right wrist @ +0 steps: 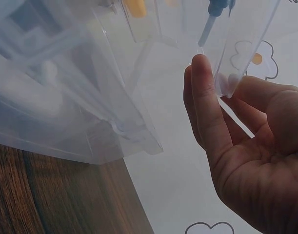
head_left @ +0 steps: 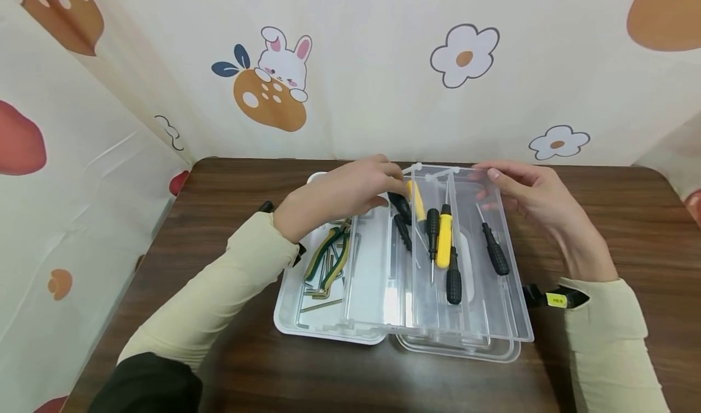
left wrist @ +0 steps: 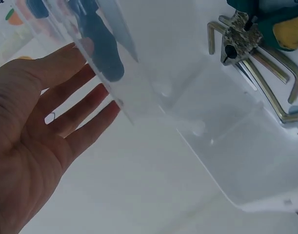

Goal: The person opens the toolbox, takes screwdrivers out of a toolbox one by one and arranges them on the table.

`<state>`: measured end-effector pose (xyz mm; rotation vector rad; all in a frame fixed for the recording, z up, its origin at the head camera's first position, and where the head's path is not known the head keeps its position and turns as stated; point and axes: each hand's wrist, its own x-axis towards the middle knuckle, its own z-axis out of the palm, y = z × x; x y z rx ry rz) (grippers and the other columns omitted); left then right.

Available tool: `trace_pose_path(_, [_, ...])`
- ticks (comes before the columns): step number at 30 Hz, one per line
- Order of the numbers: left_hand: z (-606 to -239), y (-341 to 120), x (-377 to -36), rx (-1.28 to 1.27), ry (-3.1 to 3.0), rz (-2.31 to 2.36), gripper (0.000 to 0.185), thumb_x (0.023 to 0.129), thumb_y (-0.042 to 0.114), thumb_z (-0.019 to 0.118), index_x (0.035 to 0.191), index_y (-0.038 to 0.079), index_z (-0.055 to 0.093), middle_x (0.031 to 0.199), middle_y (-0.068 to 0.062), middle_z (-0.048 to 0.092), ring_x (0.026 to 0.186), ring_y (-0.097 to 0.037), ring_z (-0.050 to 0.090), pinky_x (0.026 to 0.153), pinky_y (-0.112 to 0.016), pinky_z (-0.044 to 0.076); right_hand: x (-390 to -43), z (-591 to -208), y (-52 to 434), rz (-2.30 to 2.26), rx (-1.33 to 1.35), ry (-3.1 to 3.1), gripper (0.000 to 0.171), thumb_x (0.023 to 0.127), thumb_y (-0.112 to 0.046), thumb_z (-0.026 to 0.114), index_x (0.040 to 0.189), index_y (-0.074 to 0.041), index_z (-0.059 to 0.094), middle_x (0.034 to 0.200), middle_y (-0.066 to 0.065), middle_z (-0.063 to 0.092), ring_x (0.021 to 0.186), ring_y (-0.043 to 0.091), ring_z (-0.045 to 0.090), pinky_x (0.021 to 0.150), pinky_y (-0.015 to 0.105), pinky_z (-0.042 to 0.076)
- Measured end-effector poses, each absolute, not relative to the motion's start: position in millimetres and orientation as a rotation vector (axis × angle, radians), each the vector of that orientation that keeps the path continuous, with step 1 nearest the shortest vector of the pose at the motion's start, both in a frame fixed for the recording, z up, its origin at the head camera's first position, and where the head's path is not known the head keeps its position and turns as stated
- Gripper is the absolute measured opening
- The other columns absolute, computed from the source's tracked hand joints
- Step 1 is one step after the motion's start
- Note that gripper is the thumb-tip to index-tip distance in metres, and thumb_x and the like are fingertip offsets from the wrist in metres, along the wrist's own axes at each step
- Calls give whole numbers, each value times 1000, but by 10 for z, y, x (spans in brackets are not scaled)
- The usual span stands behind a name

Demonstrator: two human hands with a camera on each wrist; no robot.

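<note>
A clear compartment tray [head_left: 482,306] spans the right part of a white plastic box [head_left: 282,315] and reaches beyond it. Inside the tray lie a yellow-and-black screwdriver [head_left: 445,236], several black-handled screwdrivers [head_left: 495,252] and a yellow-handled tool [head_left: 417,203]. My left hand [head_left: 356,185] grips the tray's far left edge; in the left wrist view its fingertips [left wrist: 112,109] meet the clear wall. The far right corner is pinched by my right hand [head_left: 539,200], thumb on the near side. Green-and-yellow pliers [head_left: 331,261] rest on brass-coloured hex keys [head_left: 323,305] in the white box.
Beneath the tray's right part, a clear rounded plastic piece [head_left: 465,353] lies on the dark wooden table [head_left: 263,370]. White hinge-like arms [head_left: 442,173] show at the tray's back edge. A patterned cloth [head_left: 372,84] hangs right behind the table.
</note>
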<state>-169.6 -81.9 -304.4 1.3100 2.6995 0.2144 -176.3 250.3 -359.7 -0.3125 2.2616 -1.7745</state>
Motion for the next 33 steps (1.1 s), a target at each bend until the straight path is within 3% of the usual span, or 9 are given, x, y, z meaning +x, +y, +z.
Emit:
trace_pose_path(3, [-3048, -775, -1704, 1317, 2706, 186, 38, 94, 8, 77, 129, 20, 74, 135, -1, 69, 124, -22, 58, 107, -31, 52, -1782, -3601, 2509, -1817, -328, 2220, 30, 105, -20, 63, 133, -13, 71, 114, -12, 79, 87, 8, 77, 42, 24, 40])
trace_pose_path(5, [-3058, -764, -1697, 1345, 2722, 161, 36, 93, 7, 78, 127, 21, 75, 131, 0, 70, 120, -22, 58, 103, -31, 54, -1786, -3608, 2509, -1816, -342, 2221, 28, 105, -19, 62, 132, -16, 72, 114, -13, 79, 87, 7, 77, 39, 30, 27])
trace_pose_path(8, [-3077, -760, -1687, 1412, 2744, 113, 34, 93, 6, 77, 123, 22, 77, 125, 0, 70, 114, -21, 58, 97, -30, 55, -1790, -3610, 2513, -1873, -365, 2161, 28, 105, -15, 62, 131, -15, 73, 114, -10, 79, 87, 8, 77, 45, 20, 45])
trace_pose_path(9, [-3086, -759, -1686, 1430, 2747, 101, 33, 93, 7, 78, 122, 22, 77, 124, 0, 70, 113, -20, 58, 96, -30, 56, -1792, -3610, 2515, -1901, -377, 2128, 28, 105, -13, 62, 131, -13, 72, 114, -8, 79, 87, 9, 77, 53, 19, 54])
trace_pose_path(12, [-3105, -757, -1688, 1459, 2741, 85, 32, 93, 6, 77, 121, 22, 77, 122, -1, 69, 111, -20, 58, 94, -30, 56, -1795, -3610, 2518, -1960, -401, 2057, 28, 105, -10, 62, 131, -7, 71, 115, -4, 80, 86, 12, 77, 74, 32, 64])
trace_pose_path(20, [-3136, -781, -1677, 1431, 2726, 136, 32, 93, 7, 77, 122, 20, 76, 124, -2, 70, 114, -19, 63, 100, -31, 56, -1799, -3616, 2516, -1973, -388, 2036, 28, 105, -9, 62, 130, -10, 72, 115, -4, 79, 87, 12, 77, 72, 29, 64])
trace_pose_path(31, [-3054, -873, -1603, 1373, 2828, 82, 33, 93, 7, 79, 123, 19, 76, 118, -3, 67, 108, -21, 61, 92, -33, 57, -1785, -3616, 2511, -1971, -373, 2029, 30, 104, -12, 63, 132, -3, 69, 114, -1, 79, 86, 13, 77, 75, 34, 64])
trace_pose_path(33, [-3036, -914, -1590, 1360, 2861, 93, 30, 93, 8, 78, 122, 18, 76, 118, -3, 67, 109, -21, 61, 91, -33, 58, -1785, -3611, 2508, -1927, -350, 2084, 30, 104, -16, 64, 132, -5, 69, 114, -4, 79, 86, 12, 77, 71, 28, 64])
